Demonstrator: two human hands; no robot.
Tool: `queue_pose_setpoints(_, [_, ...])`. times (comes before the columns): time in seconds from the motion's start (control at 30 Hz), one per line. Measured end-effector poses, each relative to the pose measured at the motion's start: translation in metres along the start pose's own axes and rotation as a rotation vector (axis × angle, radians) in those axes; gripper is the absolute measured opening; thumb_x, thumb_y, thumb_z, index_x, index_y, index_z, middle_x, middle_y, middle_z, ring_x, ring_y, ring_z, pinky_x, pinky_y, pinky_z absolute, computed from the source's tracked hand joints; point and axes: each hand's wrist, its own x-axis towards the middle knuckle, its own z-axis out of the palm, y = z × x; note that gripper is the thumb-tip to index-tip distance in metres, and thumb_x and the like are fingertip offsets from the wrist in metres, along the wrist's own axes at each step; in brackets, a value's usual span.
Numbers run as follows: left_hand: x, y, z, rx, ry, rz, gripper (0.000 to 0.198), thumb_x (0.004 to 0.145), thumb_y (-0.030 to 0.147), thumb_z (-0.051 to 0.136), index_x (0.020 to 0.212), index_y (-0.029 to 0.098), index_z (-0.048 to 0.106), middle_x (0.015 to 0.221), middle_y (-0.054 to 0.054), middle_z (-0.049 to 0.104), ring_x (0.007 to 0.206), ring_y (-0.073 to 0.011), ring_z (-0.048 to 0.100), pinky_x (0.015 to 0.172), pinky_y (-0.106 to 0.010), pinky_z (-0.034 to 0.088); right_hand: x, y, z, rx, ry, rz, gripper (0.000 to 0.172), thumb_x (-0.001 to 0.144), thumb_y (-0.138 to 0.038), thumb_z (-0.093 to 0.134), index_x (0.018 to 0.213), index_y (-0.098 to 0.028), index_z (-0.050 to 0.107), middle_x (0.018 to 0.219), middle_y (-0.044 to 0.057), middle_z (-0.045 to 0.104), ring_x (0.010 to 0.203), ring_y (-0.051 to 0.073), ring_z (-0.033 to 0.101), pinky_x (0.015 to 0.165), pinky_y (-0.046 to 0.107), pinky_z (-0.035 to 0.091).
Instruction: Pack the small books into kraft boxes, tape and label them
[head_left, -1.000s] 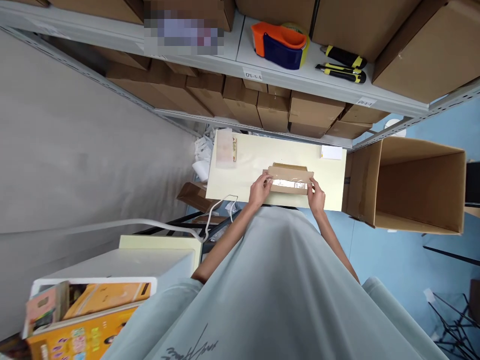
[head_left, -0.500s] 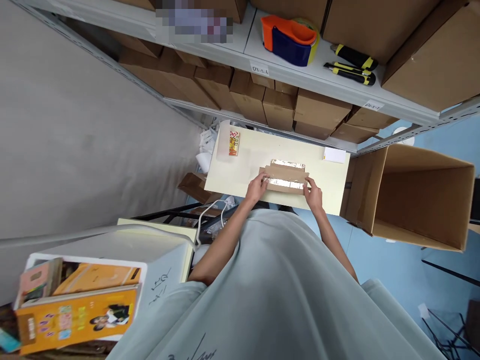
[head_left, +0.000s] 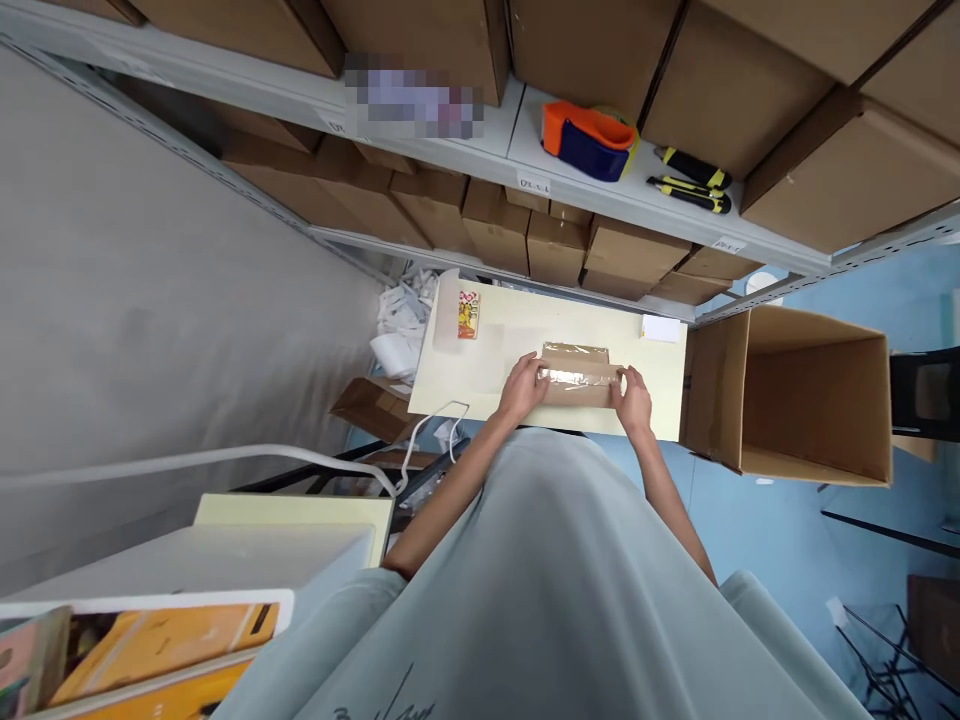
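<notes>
A brown cardboard piece (head_left: 579, 396), folded and crossed by shiny clear tape, lies near the front edge of the cream table (head_left: 480, 385). At its left end, my left hand (head_left: 525, 388) grips the edge with bent fingers. The opposite end is pinched by my right hand (head_left: 632, 402), thumb on the near side. Both palms face inward, and some fingertips are hidden against the cardboard. Left of it on the table is a small colourful printed card or pack (head_left: 468, 315). A white box or stack of labels (head_left: 661, 329) sits at the back right.
Above the table's far side runs a shelf rack (head_left: 465, 150) with cardboard boxes, an orange-and-blue tape dispenser (head_left: 589, 140) and utility knives (head_left: 690, 182). A large open carton (head_left: 817, 400) stands right. A white cable (head_left: 300, 452) and a bin of orange books (head_left: 161, 650) are left.
The cardboard's flaps that stuck out at both ends now lie folded in, and its outline is narrower. Both hands stay at its ends. The head view has shifted, so the scene sits lower.
</notes>
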Motion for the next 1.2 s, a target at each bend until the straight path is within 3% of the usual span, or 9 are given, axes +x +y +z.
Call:
queue_pose_setpoints(0.27, [0.042, 0.039, -0.052, -0.209, 0.103, 0.219, 0.023, 0.098, 0.017, 0.065, 0.118, 0.024, 0.074, 0.148, -0.011, 0.069, 0.142, -0.0282, 0.065, 0.125, -0.047, 0.051, 0.029, -0.055, -0.029, -0.001, 0.213, -0.165, 0.039, 0.107, -0.037, 0.049, 0.131, -0.017, 0.072, 0.151, 0.021, 0.068, 0.142, 0.036, 0.064, 0.12, 0.057, 0.053])
queue_pose_setpoints(0.43, [0.081, 0.084, -0.092, -0.293, 0.215, 0.341, 0.018, 0.103, 0.022, 0.064, 0.117, 0.025, 0.074, 0.143, -0.01, 0.072, 0.135, -0.027, 0.069, 0.121, -0.045, 0.054, 0.078, -0.12, -0.077, -0.021, 0.301, -0.361, 0.04, 0.11, -0.041, 0.047, 0.133, -0.019, 0.071, 0.145, 0.021, 0.072, 0.139, 0.035, 0.066, 0.121, 0.055, 0.052])
queue_pose_setpoints(0.53, [0.11, 0.116, -0.12, -0.319, 0.292, 0.428, 0.02, 0.105, 0.021, 0.061, 0.12, 0.023, 0.073, 0.142, -0.011, 0.073, 0.136, -0.0268, 0.068, 0.12, -0.043, 0.053, 0.119, -0.17, -0.116, -0.057, 0.355, -0.502, 0.043, 0.112, -0.044, 0.047, 0.141, -0.019, 0.066, 0.144, 0.02, 0.071, 0.137, 0.034, 0.065, 0.12, 0.053, 0.052])
queue_pose_setpoints(0.67, [0.147, 0.152, -0.154, -0.33, 0.388, 0.479, 0.023, 0.103, 0.016, 0.061, 0.122, 0.021, 0.073, 0.139, -0.012, 0.073, 0.133, -0.027, 0.069, 0.118, -0.042, 0.053, 0.197, -0.23, -0.156, -0.184, 0.371, -0.633, 0.049, 0.112, -0.042, 0.05, 0.151, -0.013, 0.057, 0.15, 0.023, 0.064, 0.142, 0.038, 0.059, 0.125, 0.057, 0.045])
queue_pose_setpoints(0.8, [0.16, 0.169, -0.174, -0.35, 0.458, 0.508, 0.024, 0.1, 0.012, 0.061, 0.118, 0.02, 0.074, 0.134, -0.011, 0.075, 0.13, -0.0265, 0.07, 0.118, -0.042, 0.055, 0.277, -0.263, -0.162, -0.342, 0.238, -0.535, 0.051, 0.103, -0.037, 0.065, 0.143, -0.006, 0.057, 0.142, 0.03, 0.065, 0.138, 0.044, 0.06, 0.12, 0.066, 0.046])
queue_pose_setpoints(0.9, [0.151, 0.165, -0.176, -0.386, 0.481, 0.504, 0.024, 0.1, 0.013, 0.061, 0.119, 0.021, 0.074, 0.135, -0.01, 0.075, 0.13, -0.0261, 0.07, 0.118, -0.043, 0.056, 0.312, -0.269, -0.151, -0.36, 0.151, -0.446, 0.048, 0.098, -0.031, 0.07, 0.138, -0.007, 0.058, 0.136, 0.03, 0.069, 0.133, 0.044, 0.063, 0.117, 0.067, 0.047])
queue_pose_setpoints(1.07, [0.133, 0.143, -0.166, -0.458, 0.47, 0.393, 0.023, 0.101, 0.015, 0.061, 0.119, 0.021, 0.074, 0.135, -0.011, 0.075, 0.127, -0.0258, 0.073, 0.114, -0.044, 0.06, 0.316, -0.262, -0.141, -0.323, 0.187, -0.448, 0.044, 0.099, -0.027, 0.064, 0.137, -0.006, 0.056, 0.132, 0.03, 0.07, 0.131, 0.043, 0.063, 0.12, 0.069, 0.042])
queue_pose_setpoints(1.2, [0.118, 0.128, -0.152, -0.587, 0.433, 0.304, 0.024, 0.102, 0.018, 0.062, 0.123, 0.02, 0.072, 0.131, -0.012, 0.077, 0.119, -0.0251, 0.076, 0.106, -0.043, 0.065, 0.262, -0.247, -0.132, -0.124, 0.21, -0.559, 0.045, 0.107, -0.044, 0.055, 0.139, -0.012, 0.056, 0.126, 0.023, 0.071, 0.122, 0.039, 0.065, 0.114, 0.062, 0.049])
